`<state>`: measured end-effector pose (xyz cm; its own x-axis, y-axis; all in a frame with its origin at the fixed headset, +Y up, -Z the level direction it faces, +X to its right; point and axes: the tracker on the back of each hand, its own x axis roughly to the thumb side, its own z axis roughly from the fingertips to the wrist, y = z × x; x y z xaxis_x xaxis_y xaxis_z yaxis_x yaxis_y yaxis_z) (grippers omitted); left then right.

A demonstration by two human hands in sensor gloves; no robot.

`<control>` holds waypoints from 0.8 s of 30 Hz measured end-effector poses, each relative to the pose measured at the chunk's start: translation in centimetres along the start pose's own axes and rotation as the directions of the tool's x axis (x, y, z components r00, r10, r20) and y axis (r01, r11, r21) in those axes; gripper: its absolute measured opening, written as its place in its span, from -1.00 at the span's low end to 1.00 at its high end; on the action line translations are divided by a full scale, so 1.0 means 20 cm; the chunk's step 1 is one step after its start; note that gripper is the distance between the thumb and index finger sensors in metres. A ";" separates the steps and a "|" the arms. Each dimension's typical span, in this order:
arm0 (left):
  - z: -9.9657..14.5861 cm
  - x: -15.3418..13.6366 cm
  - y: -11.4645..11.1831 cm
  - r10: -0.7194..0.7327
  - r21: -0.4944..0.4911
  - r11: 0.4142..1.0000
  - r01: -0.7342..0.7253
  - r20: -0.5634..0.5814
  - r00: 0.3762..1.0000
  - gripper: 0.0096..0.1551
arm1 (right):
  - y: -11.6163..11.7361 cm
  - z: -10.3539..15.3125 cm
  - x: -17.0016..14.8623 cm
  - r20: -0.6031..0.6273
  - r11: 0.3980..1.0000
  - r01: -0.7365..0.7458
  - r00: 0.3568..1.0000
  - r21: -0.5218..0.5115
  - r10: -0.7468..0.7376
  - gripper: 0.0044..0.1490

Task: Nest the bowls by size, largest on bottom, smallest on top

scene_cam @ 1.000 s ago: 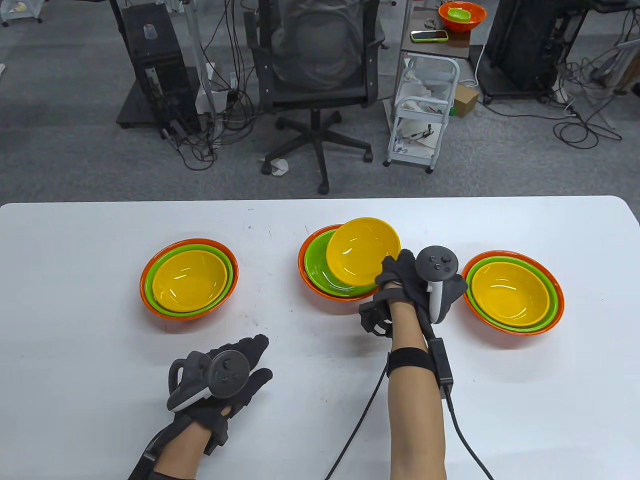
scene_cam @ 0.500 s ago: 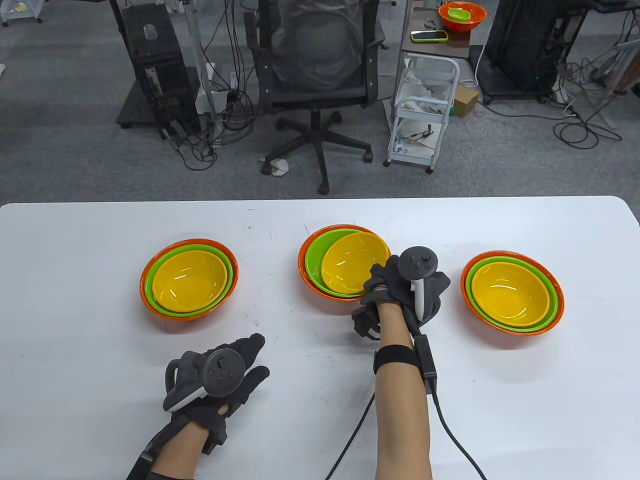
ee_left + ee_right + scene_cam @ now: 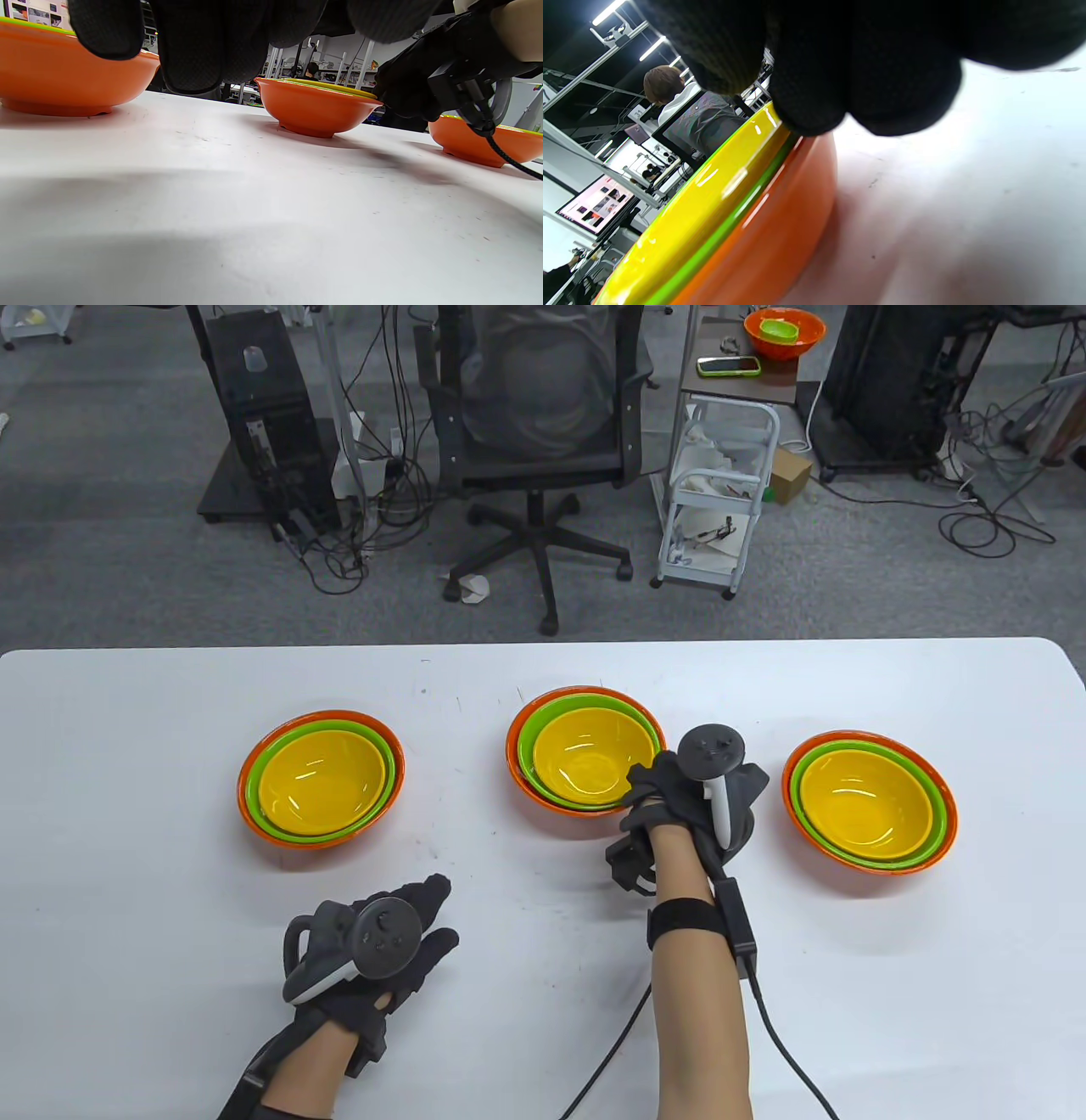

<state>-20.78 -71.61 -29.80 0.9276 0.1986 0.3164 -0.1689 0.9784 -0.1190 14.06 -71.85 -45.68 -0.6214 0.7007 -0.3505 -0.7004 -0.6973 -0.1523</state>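
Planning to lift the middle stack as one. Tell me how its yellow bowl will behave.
The yellow bowl looks glossy, so probably slippery to gloved fingers. It sits loose inside the green bowl, so it may slide if tilted. It seems rigid and shallow, likely light.

1. The left stack (image 3: 321, 777) is sitting toward the table's left end: a yellow bowl (image 3: 322, 783) is nesting in a green bowl (image 3: 270, 753), which is nesting in an orange bowl (image 3: 249, 797). All are standing upright.
2. The middle stack (image 3: 587, 751) is sitting near the table's centre, closer to the far edge: a yellow bowl (image 3: 590, 755) is lying level inside a green bowl (image 3: 530, 734), itself sitting inside an orange bowl (image 3: 515, 768).
3. The right stack (image 3: 870, 802) is sitting toward the table's right end, showing the same order: yellow bowl (image 3: 865, 806), green bowl (image 3: 937, 814), orange bowl (image 3: 948, 836), all upright.
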 end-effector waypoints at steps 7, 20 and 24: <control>0.00 0.00 0.00 0.007 -0.005 1.000 -0.007 0.003 1.000 -0.20 | -0.08 0.10 -0.01 0.127 0.992 -0.126 0.984 0.027 0.122 -0.27; -0.02 0.15 0.14 -0.017 0.049 0.999 0.018 -0.019 1.000 -0.19 | -0.33 0.49 0.01 0.486 0.920 -0.372 0.785 -0.124 0.383 -0.18; -0.03 0.24 0.22 -0.066 0.147 0.987 0.065 0.002 0.998 -0.19 | -0.36 0.58 0.00 0.552 0.879 -0.432 0.691 -0.202 0.466 -0.16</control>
<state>-16.88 -66.28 -29.30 0.9359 0.1340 0.3259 -0.1557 0.9869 0.0414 15.10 -65.09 -33.85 -0.9500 0.2422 0.1973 -0.2763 -0.9460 -0.1693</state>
